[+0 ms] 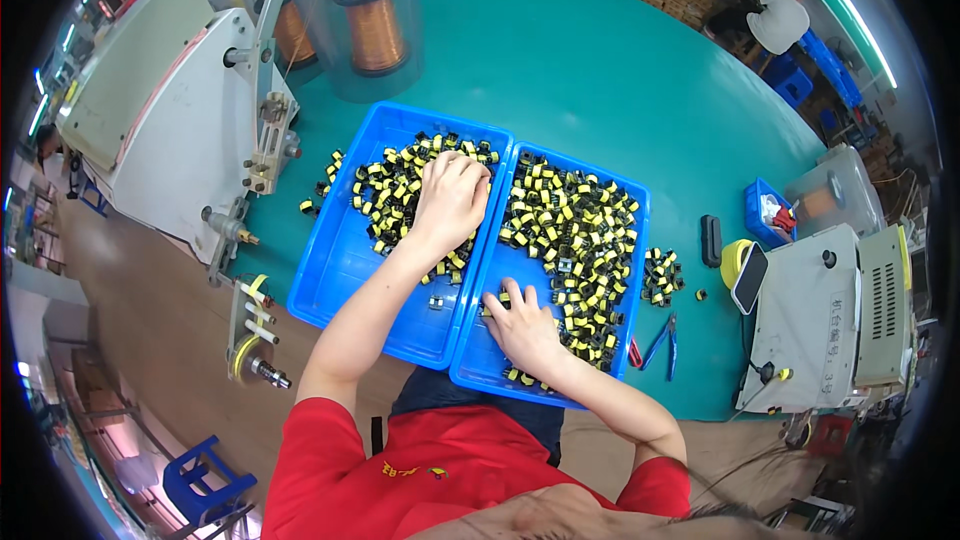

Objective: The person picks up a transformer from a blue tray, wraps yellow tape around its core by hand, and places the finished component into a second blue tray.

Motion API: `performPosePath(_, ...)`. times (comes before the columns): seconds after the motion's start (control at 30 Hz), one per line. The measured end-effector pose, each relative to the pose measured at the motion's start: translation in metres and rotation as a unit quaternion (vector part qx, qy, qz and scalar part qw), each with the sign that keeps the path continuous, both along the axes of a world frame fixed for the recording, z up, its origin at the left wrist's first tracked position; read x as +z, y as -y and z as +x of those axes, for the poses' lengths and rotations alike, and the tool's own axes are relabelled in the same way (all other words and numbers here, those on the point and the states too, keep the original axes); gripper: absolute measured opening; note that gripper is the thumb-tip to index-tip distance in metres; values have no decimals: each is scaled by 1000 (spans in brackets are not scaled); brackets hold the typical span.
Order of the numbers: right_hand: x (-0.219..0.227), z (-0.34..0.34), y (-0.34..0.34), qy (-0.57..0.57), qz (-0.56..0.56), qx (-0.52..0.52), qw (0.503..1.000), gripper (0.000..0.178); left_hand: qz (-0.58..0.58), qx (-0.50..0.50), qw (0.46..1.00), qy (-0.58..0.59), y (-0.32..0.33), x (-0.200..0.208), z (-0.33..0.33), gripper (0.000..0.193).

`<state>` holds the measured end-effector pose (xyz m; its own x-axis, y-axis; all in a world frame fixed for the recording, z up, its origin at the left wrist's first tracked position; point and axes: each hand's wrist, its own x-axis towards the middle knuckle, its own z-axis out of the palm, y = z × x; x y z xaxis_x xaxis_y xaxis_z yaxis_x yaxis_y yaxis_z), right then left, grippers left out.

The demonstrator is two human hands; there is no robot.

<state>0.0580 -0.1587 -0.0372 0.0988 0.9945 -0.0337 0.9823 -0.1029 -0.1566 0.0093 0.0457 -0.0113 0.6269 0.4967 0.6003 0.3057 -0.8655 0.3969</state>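
Many small transformers with black cores and yellow tape lie in two blue plastic trays side by side. In the left tray, my left hand reaches over the pile with its fingers curled together. Whatever they hold is hidden beneath them. Low in the right tray, my right hand has its thumb and index finger around a small transformer, beside the larger pile. One loose transformer lies apart on the left tray's floor.
Loose transformers lie on the green table right of the trays, near blue-handled pliers and a black case. Machines stand left and right. A copper wire spool sits in a clear bin at the back.
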Motion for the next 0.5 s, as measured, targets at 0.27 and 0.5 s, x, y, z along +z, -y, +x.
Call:
performPosePath(0.27, -4, -3, -1, 29, 25, -63, 997, 32, -4, 3, 1000, -13, 1, 2, 0, 7)
performPosePath(0.5, 0, -1, 5, 61, 14, -23, 998, 44, -2, -10, 1000, -9, 2, 0, 2, 7)
